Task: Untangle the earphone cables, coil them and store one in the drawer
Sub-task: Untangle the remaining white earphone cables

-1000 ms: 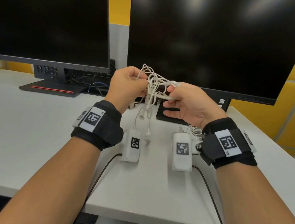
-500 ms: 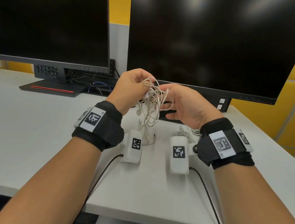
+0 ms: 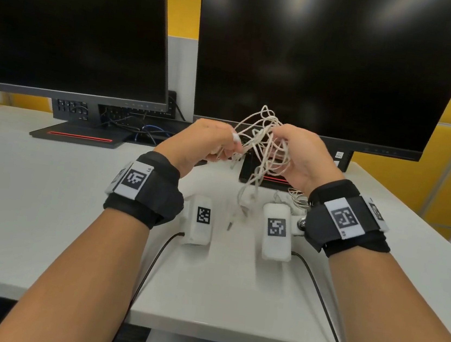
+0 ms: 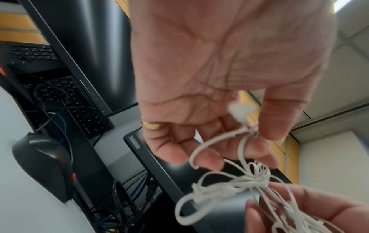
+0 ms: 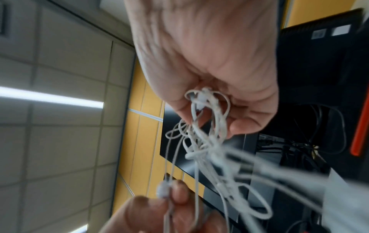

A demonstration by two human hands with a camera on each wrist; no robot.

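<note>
A tangle of white earphone cables (image 3: 261, 144) hangs in the air between both hands, above the white desk (image 3: 44, 205). My left hand (image 3: 208, 143) pinches an earbud (image 4: 241, 110) and strand between thumb and fingers. My right hand (image 3: 294, 153) grips a bunch of loops (image 5: 207, 110) in curled fingers. Loose ends with a plug (image 3: 230, 224) dangle down to the desk. More white cable (image 3: 296, 199) lies on the desk behind my right wrist. No drawer is in view.
Two dark monitors (image 3: 74, 24) (image 3: 331, 61) stand at the back of the desk, their bases (image 3: 81, 136) just beyond my hands. A black mouse (image 4: 43, 165), keyboard (image 4: 66, 97) and cords lie under the left monitor.
The hands have drawn slightly apart and risen, spreading the tangle wider. The cable loops now stand higher against the right monitor, and the dangling ends have swung.
</note>
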